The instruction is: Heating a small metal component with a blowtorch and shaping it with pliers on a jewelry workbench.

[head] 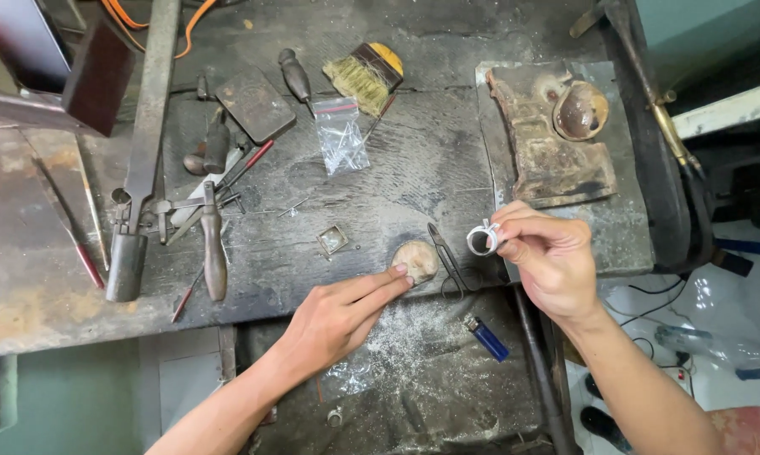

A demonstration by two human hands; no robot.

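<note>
Right hand: the right hand [551, 257] is raised just above the tabletop edge; its fingers [515, 229] are pinched shut on a small silver ring [483, 239], held at the fingertips with the opening turned toward the camera.
Left hand: the left hand [339, 313] is stretched forward, fingers extended and close together, nothing gripped; the fingertips are pressed on a pale rounded lump [416, 259] lying on the tabletop.
Ring position: the silver ring is held in the air, to the right of the pale rounded lump and apart from it, with a pair of dark tweezers [447, 257] lying between the two.
Progress: the ring is judged to be already formed into a closed band and lifted clear for handling; whether its surface is finished cannot be told. No tool is taken up by either hand.
Tabletop: the dark, scratched tabletop [413, 160] is dusted with pale filings near its front edge.
Nearby things: a small square metal frame [332, 240] lies left of the lump; a clear plastic bag of thin pins [342, 135] and a bristle brush [365, 77] lie farther back.
Left side: wooden-handled tools [214, 244] and a long steel bar [148, 126] are laid well apart from the hands.
Right side: a charred block [544, 143] is set on a grey plate behind the right hand.
Below: a blue lighter [486, 337] rests on the lower tray.
</note>
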